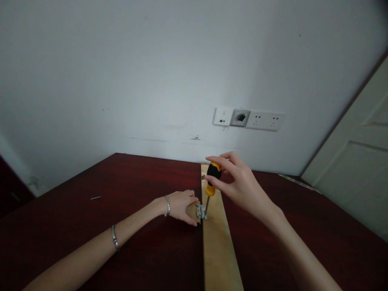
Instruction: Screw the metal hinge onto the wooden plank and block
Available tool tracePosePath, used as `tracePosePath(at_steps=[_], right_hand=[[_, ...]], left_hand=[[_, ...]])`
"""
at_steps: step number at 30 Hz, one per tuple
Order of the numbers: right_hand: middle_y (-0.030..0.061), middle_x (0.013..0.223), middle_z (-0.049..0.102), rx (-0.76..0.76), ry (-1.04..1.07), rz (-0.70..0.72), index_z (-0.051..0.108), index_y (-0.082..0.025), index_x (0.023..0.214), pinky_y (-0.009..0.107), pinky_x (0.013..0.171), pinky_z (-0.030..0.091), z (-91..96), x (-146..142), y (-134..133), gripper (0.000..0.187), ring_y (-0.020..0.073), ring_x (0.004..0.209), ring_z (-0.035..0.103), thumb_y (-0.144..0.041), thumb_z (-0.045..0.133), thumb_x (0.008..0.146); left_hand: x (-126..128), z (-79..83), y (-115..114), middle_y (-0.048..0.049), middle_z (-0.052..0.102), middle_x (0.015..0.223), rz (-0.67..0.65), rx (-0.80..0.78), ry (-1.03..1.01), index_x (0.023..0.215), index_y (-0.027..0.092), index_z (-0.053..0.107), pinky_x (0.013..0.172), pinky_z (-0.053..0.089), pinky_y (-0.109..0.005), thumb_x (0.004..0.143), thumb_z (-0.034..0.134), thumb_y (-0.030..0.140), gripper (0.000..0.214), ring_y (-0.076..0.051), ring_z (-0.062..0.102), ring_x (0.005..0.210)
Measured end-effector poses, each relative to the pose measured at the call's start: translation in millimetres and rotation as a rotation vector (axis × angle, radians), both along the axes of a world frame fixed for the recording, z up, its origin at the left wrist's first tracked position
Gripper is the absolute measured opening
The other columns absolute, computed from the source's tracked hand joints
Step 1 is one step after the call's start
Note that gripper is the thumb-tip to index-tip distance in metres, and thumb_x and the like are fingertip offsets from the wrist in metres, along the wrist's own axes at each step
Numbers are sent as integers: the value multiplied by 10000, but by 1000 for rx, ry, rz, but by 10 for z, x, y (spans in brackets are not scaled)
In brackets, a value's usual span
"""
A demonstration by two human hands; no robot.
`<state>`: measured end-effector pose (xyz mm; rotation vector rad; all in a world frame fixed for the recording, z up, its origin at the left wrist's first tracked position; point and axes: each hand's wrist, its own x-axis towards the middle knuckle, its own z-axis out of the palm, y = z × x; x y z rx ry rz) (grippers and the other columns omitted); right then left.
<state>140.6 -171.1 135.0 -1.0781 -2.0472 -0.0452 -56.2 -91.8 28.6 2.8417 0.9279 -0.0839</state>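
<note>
My right hand grips the black and yellow handle of a screwdriver between thumb and fingers. The shaft slants down, and its tip meets the right leaf of a small metal hinge. That leaf lies on a long pale wooden board. The hinge's left leaf rests on a small wooden block beside the board. Thumb and fingers of my left hand are closed around this block, holding it against the board's left edge. Whether a screw sits under the tip is too small to tell.
The board lies on a dark red table that reaches the white wall. A small metal piece lies at the left. A thin flat strip rests at the back right. Wall sockets are above, and a white panelled door stands right.
</note>
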Motion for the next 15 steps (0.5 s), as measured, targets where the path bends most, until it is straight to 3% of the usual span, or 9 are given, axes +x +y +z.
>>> tracePosePath(at_steps=[9,15], right_hand=[[80,1029,557,17,27,22,496,-206,1270,406,864,508,9,-10,-3,417,202,923,582,-214,531,855],[86,1034,528,29,10,-39,582,-228,1185,407,810,528,-11,6,14,361,198,865,585,-346,604,845]], left_hand=[[-6,-10,6,-51,547,1059,-12,2,-17,1145,220,566,778,468,-293,633,678,669,691,-235,566,968],[-13,-26,16,-59,544,1069,-13,10,-23,1149,209,565,780,472,-306,623,670,692,723,-243,571,958]])
